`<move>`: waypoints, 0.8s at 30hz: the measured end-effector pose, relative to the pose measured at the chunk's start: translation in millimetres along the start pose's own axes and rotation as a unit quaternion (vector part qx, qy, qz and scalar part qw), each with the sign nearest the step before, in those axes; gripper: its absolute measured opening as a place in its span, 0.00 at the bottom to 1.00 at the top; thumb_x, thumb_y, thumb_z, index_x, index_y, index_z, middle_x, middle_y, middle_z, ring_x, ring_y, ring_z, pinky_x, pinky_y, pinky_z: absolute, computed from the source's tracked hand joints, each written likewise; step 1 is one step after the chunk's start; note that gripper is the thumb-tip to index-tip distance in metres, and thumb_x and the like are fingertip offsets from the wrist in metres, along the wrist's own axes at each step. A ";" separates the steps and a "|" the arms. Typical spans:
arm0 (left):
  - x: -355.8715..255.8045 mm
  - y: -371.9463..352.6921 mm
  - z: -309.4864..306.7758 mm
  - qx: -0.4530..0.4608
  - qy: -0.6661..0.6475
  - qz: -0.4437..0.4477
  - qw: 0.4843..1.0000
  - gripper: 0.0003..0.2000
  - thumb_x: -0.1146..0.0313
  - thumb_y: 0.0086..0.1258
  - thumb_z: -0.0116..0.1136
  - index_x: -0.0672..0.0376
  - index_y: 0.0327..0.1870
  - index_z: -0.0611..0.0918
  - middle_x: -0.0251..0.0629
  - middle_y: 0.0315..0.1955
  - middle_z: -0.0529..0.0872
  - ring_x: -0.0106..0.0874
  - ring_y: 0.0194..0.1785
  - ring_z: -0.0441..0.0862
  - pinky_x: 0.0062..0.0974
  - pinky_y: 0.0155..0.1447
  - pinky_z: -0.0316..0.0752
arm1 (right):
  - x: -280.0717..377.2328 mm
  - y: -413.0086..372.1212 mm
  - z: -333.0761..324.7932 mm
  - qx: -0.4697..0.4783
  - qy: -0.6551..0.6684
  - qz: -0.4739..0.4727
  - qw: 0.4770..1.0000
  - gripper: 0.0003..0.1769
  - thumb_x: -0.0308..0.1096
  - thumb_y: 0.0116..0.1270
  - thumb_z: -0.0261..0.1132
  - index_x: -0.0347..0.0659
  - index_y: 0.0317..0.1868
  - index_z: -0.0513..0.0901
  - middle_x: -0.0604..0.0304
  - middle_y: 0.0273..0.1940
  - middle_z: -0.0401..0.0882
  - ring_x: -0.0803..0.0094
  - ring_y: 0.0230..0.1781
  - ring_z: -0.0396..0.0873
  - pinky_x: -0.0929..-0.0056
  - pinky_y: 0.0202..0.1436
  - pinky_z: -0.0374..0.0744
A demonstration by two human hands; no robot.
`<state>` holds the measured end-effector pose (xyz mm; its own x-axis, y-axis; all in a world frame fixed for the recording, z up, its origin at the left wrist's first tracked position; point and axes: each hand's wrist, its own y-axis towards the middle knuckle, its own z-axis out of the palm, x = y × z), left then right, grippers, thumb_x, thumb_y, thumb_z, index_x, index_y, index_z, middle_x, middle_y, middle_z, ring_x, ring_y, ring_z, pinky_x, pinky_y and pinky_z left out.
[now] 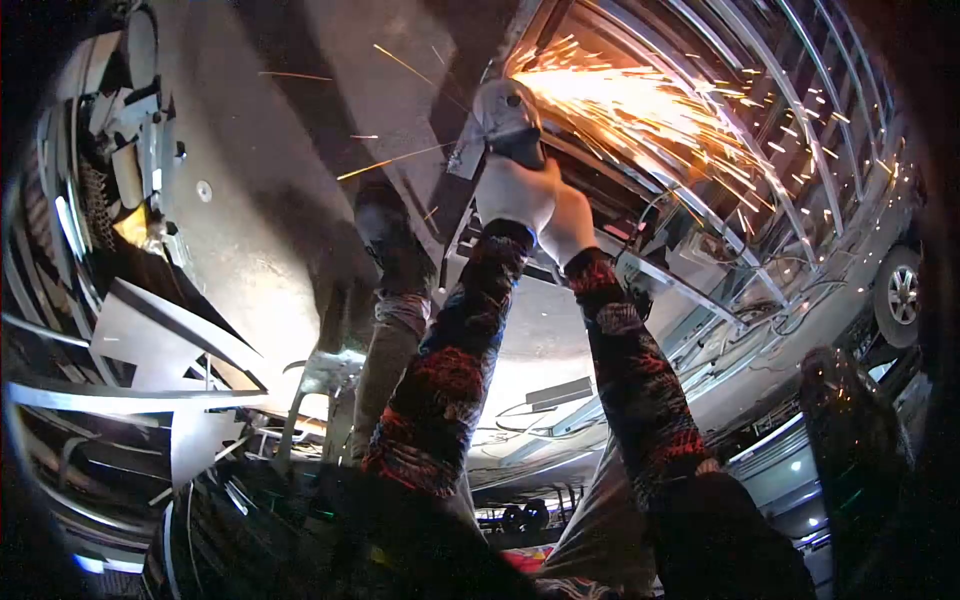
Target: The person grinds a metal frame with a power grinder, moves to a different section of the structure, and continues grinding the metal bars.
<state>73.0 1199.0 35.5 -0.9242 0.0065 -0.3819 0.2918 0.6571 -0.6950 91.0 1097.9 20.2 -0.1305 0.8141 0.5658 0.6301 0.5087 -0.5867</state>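
Note:
An angle grinder [507, 112] throws a wide stream of sparks [630, 100] to the right across a metal frame [585, 160]. My left hand [512, 195], in a white glove, is wrapped round the grinder's body behind its round guard. Close against it, my right hand [570, 222], also in a white glove, is closed on the rear part of the same tool. Both forearms, in dark sleeves with red patterning, reach forward. The grinder's disc and the exact spot it touches are hidden by the guard and the glare.
Long metal bars [790, 110] curve through the right side, with cables [800, 295] on the floor. A vehicle wheel [898, 297] stands at far right. Cut sheet metal [150, 340] and scrap lie at left. A leg and shoe [385, 225] show left of my arms.

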 end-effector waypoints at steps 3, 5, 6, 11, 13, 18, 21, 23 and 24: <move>2.4 -6.5 -0.8 0.001 0.008 -0.001 1.000 0.23 0.50 0.55 0.68 0.68 0.29 0.86 0.60 0.30 0.87 0.52 0.40 0.87 0.44 0.45 0.82 | -0.9 -10.3 -3.4 0.028 0.013 0.043 0.999 0.19 0.46 0.63 0.65 0.38 0.43 0.82 0.38 0.36 0.83 0.41 0.42 0.82 0.50 0.45 0.78; 1.2 -1.9 -6.0 -0.014 0.022 -0.018 1.000 0.22 0.51 0.54 0.67 0.68 0.27 0.85 0.61 0.29 0.86 0.52 0.39 0.87 0.44 0.45 0.82 | -1.2 -0.7 4.5 0.013 0.051 0.019 0.998 0.19 0.46 0.62 0.65 0.38 0.42 0.82 0.38 0.36 0.84 0.41 0.43 0.82 0.53 0.45 0.78; -3.5 7.5 -10.3 -0.017 0.034 -0.003 0.999 0.22 0.51 0.54 0.66 0.68 0.26 0.85 0.61 0.28 0.86 0.53 0.38 0.87 0.44 0.44 0.82 | -2.7 9.0 9.5 0.026 0.013 0.005 1.000 0.19 0.46 0.62 0.66 0.37 0.43 0.82 0.39 0.36 0.84 0.42 0.43 0.82 0.54 0.45 0.79; -0.7 -3.8 -6.7 -0.009 0.060 0.020 0.998 0.20 0.54 0.56 0.67 0.68 0.29 0.86 0.59 0.29 0.87 0.52 0.40 0.87 0.44 0.45 0.83 | -5.9 -3.3 14.8 -0.001 0.061 -0.043 0.997 0.20 0.43 0.64 0.65 0.36 0.49 0.80 0.42 0.37 0.85 0.46 0.43 0.83 0.58 0.45 0.80; 0.4 -1.5 -4.7 -0.025 0.039 0.026 0.999 0.20 0.53 0.56 0.67 0.68 0.29 0.86 0.59 0.29 0.87 0.52 0.39 0.87 0.43 0.45 0.83 | -2.2 -3.4 10.3 -0.012 0.030 -0.052 0.998 0.18 0.40 0.65 0.64 0.35 0.48 0.79 0.42 0.37 0.85 0.47 0.43 0.84 0.58 0.44 0.80; 6.9 11.8 9.7 -0.021 0.049 0.035 0.998 0.22 0.51 0.54 0.66 0.67 0.25 0.85 0.60 0.28 0.86 0.53 0.38 0.87 0.44 0.43 0.82 | -14.0 9.5 9.2 0.027 -0.058 -0.074 0.995 0.17 0.41 0.65 0.63 0.35 0.46 0.79 0.41 0.37 0.84 0.45 0.42 0.83 0.54 0.43 0.79; 10.3 -2.4 2.3 0.019 0.045 0.001 0.999 0.21 0.52 0.54 0.66 0.68 0.27 0.86 0.61 0.29 0.86 0.52 0.39 0.87 0.44 0.44 0.82 | 5.4 -10.6 1.1 0.039 0.082 0.034 0.995 0.21 0.45 0.65 0.62 0.35 0.47 0.77 0.40 0.35 0.84 0.43 0.43 0.82 0.50 0.43 0.78; 0.9 -1.2 -7.7 -0.009 0.053 0.018 0.998 0.22 0.52 0.55 0.67 0.68 0.29 0.85 0.60 0.31 0.87 0.53 0.40 0.87 0.44 0.46 0.83 | -11.8 2.9 18.9 0.030 0.003 -0.019 0.999 0.20 0.45 0.64 0.63 0.36 0.46 0.78 0.40 0.36 0.84 0.42 0.42 0.82 0.51 0.44 0.79; -1.7 6.1 -8.5 -0.012 0.055 0.014 0.998 0.22 0.52 0.55 0.67 0.68 0.28 0.85 0.60 0.31 0.86 0.53 0.40 0.87 0.44 0.46 0.83 | -8.9 9.8 18.8 0.028 -0.005 -0.028 0.999 0.19 0.45 0.64 0.63 0.36 0.44 0.79 0.40 0.36 0.84 0.42 0.42 0.82 0.51 0.44 0.79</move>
<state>74.2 1209.4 37.1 -0.9375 0.1071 -0.3310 0.3133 0.6734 -0.6696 83.9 1100.9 -1.5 -0.1725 0.7867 0.5928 0.5776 0.5682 -0.5861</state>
